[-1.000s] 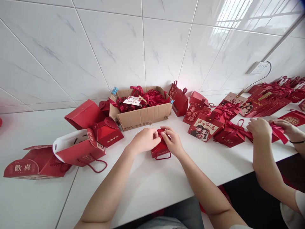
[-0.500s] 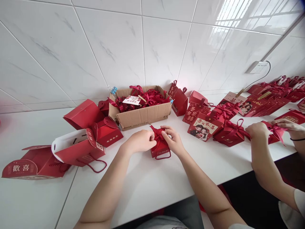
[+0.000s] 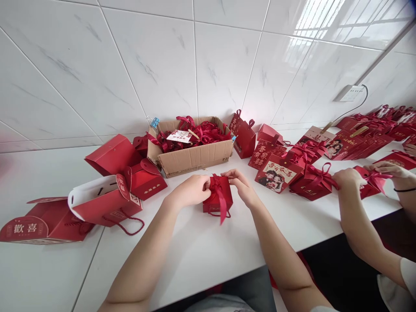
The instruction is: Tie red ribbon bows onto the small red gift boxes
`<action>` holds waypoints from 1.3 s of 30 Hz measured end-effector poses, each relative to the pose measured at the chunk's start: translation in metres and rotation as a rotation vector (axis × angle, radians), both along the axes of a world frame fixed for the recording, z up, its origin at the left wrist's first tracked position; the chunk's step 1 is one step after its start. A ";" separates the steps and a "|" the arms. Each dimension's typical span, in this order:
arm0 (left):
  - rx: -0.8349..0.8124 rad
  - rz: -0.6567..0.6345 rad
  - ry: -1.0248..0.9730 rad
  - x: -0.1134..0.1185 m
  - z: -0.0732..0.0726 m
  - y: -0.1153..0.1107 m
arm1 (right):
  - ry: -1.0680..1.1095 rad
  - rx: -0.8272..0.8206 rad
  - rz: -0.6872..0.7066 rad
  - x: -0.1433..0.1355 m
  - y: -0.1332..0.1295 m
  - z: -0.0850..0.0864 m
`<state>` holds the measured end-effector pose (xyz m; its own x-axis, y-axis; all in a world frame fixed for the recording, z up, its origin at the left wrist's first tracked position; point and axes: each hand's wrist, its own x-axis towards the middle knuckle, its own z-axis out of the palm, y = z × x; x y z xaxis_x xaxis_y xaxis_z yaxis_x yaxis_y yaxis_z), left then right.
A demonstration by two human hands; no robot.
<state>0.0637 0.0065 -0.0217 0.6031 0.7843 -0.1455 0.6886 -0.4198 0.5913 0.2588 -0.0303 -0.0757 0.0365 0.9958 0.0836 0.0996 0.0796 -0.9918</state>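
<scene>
A small red gift box (image 3: 229, 199) sits on the white table in front of me, with a red satin ribbon (image 3: 222, 200) tied in a bow on top. One ribbon tail hangs down over the box's front, and a thin red cord handle lies at its lower edge. My left hand (image 3: 192, 189) is closed at the box's left side, its fingertips pinching the ribbon near the knot. At the box's upper right corner is my right hand (image 3: 242, 185), fingers apart and nothing between them; whether the fingertips touch the box I cannot tell.
A cardboard carton (image 3: 195, 159) of loose red ribbons stands behind, against the tiled wall. Several red boxes (image 3: 105, 199) lie to the left. More decorated boxes (image 3: 276, 175) stand to the right, where another person's hands (image 3: 349, 180) handle a ribboned box.
My right hand has let go of the ribbon and moved slightly right. The ribbon tail now drops over the box's front. My left hand has hardly moved.
</scene>
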 end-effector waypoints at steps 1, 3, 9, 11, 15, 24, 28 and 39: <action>0.006 -0.008 -0.003 -0.001 -0.001 0.002 | -0.020 0.004 -0.003 0.002 0.000 0.000; 0.020 -0.021 -0.009 -0.003 -0.002 0.004 | -0.052 0.002 0.017 0.006 0.000 0.002; 0.080 -0.049 -0.039 -0.005 0.005 0.002 | -0.305 0.192 0.143 0.008 -0.004 0.002; 0.096 -0.043 -0.063 -0.004 0.007 0.001 | -0.312 0.252 0.114 0.006 -0.003 0.000; 0.066 0.003 -0.150 -0.003 0.007 0.000 | -0.304 0.362 0.051 0.003 -0.003 -0.002; 0.034 -0.025 -0.315 0.003 0.003 0.001 | -0.516 0.615 0.097 0.006 -0.003 -0.005; 0.054 -0.032 -0.289 0.002 0.001 0.003 | -0.611 0.671 0.089 0.009 -0.002 -0.008; 0.121 -0.051 -0.300 0.003 -0.001 0.003 | -0.618 0.720 0.154 0.006 -0.003 -0.003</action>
<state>0.0668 0.0092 -0.0222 0.6438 0.7528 0.1370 0.4679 -0.5290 0.7080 0.2644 -0.0336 -0.0782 -0.3459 0.6886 0.6372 0.5264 0.7047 -0.4757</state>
